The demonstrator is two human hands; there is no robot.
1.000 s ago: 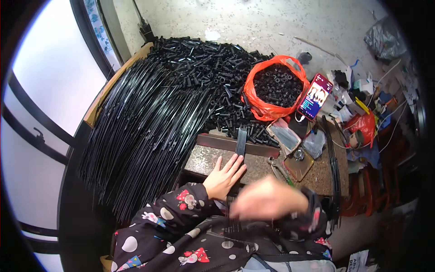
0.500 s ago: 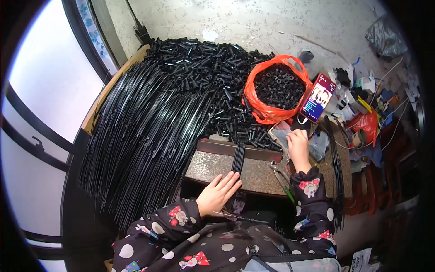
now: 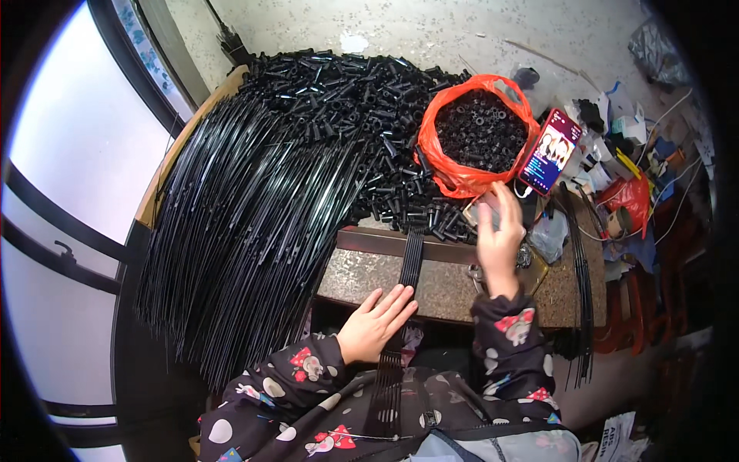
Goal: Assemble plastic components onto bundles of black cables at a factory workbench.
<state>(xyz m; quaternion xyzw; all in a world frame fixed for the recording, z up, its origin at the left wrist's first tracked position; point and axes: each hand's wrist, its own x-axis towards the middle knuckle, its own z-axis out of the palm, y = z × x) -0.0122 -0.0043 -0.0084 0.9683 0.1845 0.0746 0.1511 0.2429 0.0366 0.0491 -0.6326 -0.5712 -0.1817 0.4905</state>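
Black plastic rods (image 3: 410, 266) lie in a flat bundle across the speckled stone bench (image 3: 443, 285), pinned at the near edge by the left hand (image 3: 375, 325), fingers spread flat on them. The right hand (image 3: 499, 231), a blur over the lap a second ago, has travelled past the bundle to the bench's far side, just below the orange bag (image 3: 462, 173) of small black sleeves. It is loosely curled around a small pale object, too blurred to name. A lit phone (image 3: 550, 151) leans right of the bag. Judging from this, the rods wait in place while the right hand fetches the next piece.
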